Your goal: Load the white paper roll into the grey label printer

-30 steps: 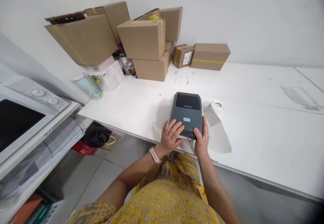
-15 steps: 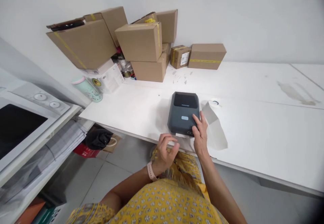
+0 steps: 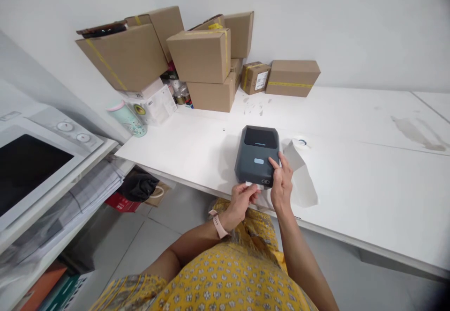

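Observation:
A dark grey label printer (image 3: 258, 169) with a black window and a light button lies on the white table near its front edge. From its front slot sticks a short piece of white label paper (image 3: 249, 184). My left hand (image 3: 242, 201) pinches this paper between thumb and fingers, right at the slot. Against the printer's right side, my right hand (image 3: 282, 184) grips the body, its index finger stretched over the top. Beside it lie a curled white paper sheet (image 3: 304, 184) and a small white roll (image 3: 301, 143).
Cardboard boxes (image 3: 198, 58) are stacked against the wall, with two smaller ones to their right. A mint tumbler (image 3: 128, 120) stands at the table's left end. Lower left, a microwave (image 3: 38, 156) sits on a shelf. The table's front edge (image 3: 333, 232) runs close to my body.
My left hand has moved up to the printer's front and closed on the label paper. My right hand stays at the printer's right side, its grip slightly shifted.

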